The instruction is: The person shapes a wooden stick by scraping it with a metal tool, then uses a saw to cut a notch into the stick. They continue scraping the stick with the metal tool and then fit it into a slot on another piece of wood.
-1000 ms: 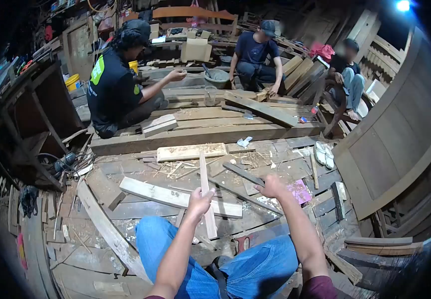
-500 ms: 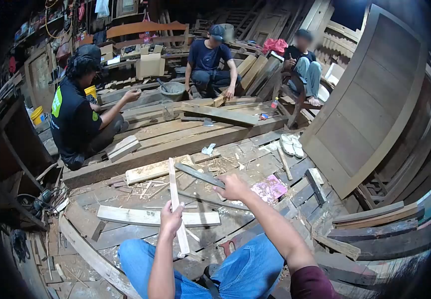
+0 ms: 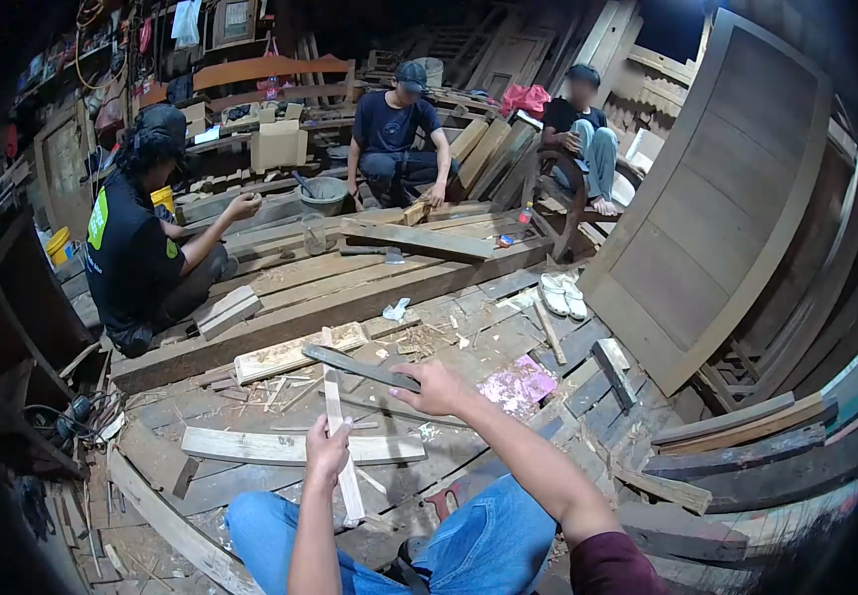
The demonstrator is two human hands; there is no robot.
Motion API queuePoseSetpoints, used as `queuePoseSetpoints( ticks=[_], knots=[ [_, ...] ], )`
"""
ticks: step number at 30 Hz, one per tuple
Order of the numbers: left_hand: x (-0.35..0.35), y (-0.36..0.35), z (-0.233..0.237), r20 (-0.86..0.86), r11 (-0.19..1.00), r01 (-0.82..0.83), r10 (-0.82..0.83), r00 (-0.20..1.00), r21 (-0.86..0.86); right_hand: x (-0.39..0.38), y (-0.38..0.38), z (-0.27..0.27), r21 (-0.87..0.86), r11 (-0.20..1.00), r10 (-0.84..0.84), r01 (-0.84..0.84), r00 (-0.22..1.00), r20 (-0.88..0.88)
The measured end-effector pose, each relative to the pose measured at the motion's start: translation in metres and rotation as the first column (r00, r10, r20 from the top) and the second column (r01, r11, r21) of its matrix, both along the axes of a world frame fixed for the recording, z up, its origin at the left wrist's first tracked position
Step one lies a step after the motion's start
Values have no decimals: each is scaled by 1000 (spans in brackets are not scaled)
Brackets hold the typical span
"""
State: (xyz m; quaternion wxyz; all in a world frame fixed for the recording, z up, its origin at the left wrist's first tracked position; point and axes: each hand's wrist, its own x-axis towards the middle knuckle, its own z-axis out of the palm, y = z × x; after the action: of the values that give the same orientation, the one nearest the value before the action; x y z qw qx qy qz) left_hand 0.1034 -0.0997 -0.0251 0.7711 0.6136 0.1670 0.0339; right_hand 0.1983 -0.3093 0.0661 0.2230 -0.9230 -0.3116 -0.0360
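My left hand [image 3: 328, 448] is closed around a narrow pale wood strip [image 3: 350, 488] that stands nearly upright in front of my knees. A long dark flat tool [image 3: 359, 368], like a file or blade, is gripped at its right end by my right hand [image 3: 436, 387]. The tool's left part crosses the upper end of the strip; whether they touch is hard to tell. A light board [image 3: 250, 444] lies on the floor behind my left hand. Between my knees shows a red saw handle [image 3: 439, 504].
Three people sit or crouch beyond long beams [image 3: 349, 308]. A big panelled door [image 3: 691, 218] leans at the right, with stacked planks [image 3: 736, 463] below. White shoes [image 3: 562, 296], a pink sheet [image 3: 518, 385] and wood scraps lie on the floor.
The dark tool has moved left across the strip's upper end, and my right hand has shifted left with it. The whole view has also shifted slightly.
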Motion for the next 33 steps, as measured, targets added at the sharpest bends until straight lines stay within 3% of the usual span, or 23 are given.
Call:
queuePoseSetpoints(
  ticks=[5,8,11,14,18,20,23,25,29,33],
  knots=[
    [-2,-2,5,-13,1000,-10,10,1000,-19,-1,0,-1,28,998,54,-54,999,2],
    [-2,-1,3,-35,1000,-3,2,999,-25,-18,5,28,-18,999,37,-38,996,-82],
    [-2,2,7,-31,994,65,-63,998,86,-2,0,-1,-2,995,96,-96,993,-76],
    [-4,5,9,34,970,206,-204,978,-125,-3,-2,-8,-53,995,85,-85,996,9],
    [-7,9,15,126,823,358,-339,932,-441,-9,-1,9,-26,1000,4,-8,990,-143],
    [-8,9,12,160,788,419,-390,907,-451,-8,1,10,-43,997,-63,57,987,-149],
    [-9,9,13,227,681,482,-433,872,-551,-14,3,16,-50,995,73,-83,983,-169],
    [-10,9,14,198,709,443,-404,893,-549,-22,5,25,-49,990,117,-131,969,-218],
    [-12,6,21,168,796,422,-389,906,-434,-17,5,21,-135,991,-28,7,987,-157],
    [-15,5,29,158,870,372,-338,928,-324,-33,11,48,-172,985,-38,6,982,-184]
  ],
)
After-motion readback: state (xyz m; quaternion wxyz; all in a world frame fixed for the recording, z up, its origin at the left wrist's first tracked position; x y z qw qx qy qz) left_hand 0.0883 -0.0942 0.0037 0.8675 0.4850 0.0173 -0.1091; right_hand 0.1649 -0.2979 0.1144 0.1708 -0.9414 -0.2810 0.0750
